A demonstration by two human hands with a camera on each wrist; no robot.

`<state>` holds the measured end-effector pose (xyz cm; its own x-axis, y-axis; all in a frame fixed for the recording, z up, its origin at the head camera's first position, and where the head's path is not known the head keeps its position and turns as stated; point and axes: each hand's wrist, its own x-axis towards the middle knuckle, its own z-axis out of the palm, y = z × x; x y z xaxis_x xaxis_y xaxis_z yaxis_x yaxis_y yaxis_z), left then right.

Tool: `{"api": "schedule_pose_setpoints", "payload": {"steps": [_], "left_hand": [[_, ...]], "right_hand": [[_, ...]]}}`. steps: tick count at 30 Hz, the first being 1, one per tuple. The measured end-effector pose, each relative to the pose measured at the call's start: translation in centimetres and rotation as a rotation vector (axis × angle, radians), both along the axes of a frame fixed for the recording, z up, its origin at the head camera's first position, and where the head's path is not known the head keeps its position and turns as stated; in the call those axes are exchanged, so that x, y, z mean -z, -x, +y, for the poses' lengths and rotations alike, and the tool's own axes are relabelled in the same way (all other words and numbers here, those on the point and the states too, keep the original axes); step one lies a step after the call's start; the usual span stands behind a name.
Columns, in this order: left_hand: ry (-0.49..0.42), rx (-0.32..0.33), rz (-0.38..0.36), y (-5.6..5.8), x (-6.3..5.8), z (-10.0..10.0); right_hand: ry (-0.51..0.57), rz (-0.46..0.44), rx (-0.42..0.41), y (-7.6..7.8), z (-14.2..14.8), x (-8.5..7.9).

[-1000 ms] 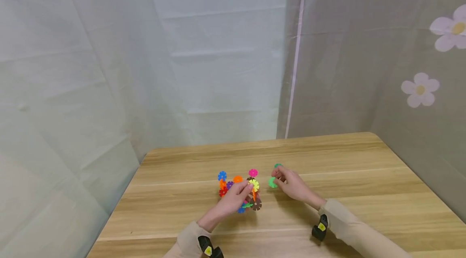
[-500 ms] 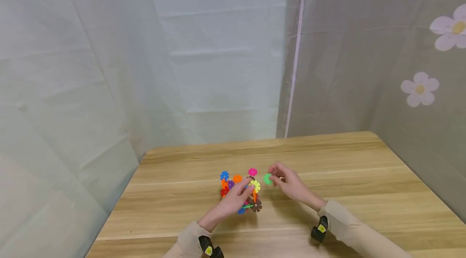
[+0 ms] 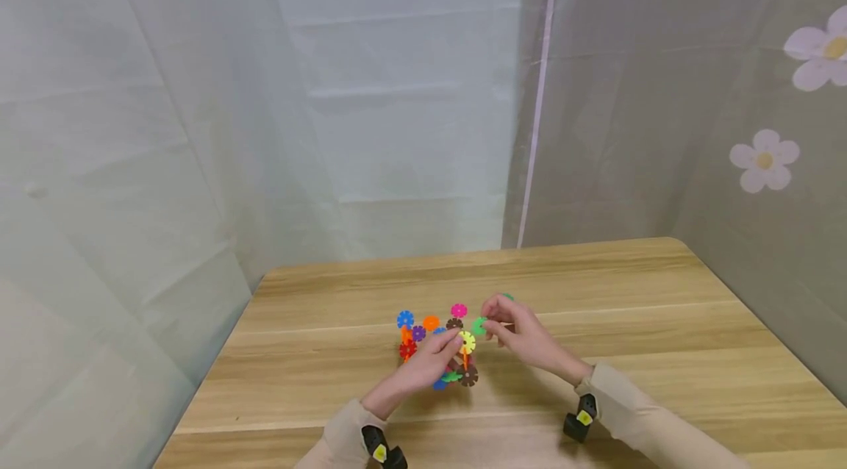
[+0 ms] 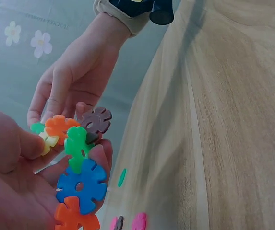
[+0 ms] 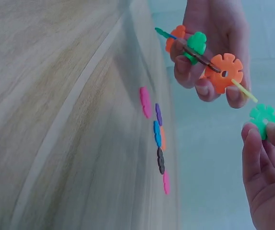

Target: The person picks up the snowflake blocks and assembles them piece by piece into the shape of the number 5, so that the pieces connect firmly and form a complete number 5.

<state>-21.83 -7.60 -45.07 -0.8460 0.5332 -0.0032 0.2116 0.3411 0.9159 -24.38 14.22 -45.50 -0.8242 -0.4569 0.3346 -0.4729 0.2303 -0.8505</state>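
My left hand (image 3: 426,364) grips a linked chain of notched, flower-shaped plastic discs. A blue disc (image 4: 82,186), a green disc (image 4: 77,147), an orange disc (image 5: 225,73) and a brown disc (image 4: 97,120) show in it. At the chain's right end the left fingers pinch a yellow disc (image 3: 467,342), seen edge-on in the right wrist view. Between thumb and fingers my right hand (image 3: 529,333) pinches a single light-green disc (image 5: 263,119). That disc is close beside the yellow one, with a small gap between them in the right wrist view.
Loose discs lie on the wooden table (image 3: 629,307) beyond the hands, among them a pink disc (image 3: 459,310), a dark disc (image 3: 454,323) and a purple disc (image 3: 418,333). Another green disc (image 3: 507,296) is behind the right hand. Pale curtains (image 3: 410,123) hang around the table.
My right hand has moved left with the light-green disc, bringing it near the yellow one. The left hand and its chain have shifted only slightly.
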Motion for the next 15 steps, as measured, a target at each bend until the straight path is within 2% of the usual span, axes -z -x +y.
{"api": "schedule_pose_setpoints", "payload": {"steps": [8, 15], "left_hand": [[-0.052, 0.036, -0.080, -0.03, -0.21, -0.03], [-0.069, 0.011, -0.121, -0.38, -0.31, 0.14]], "right_hand": [[-0.009, 0.032, -0.033, -0.26, -0.21, -0.31], [-0.036, 0.123, -0.049, -0.57, -0.37, -0.61]]}}
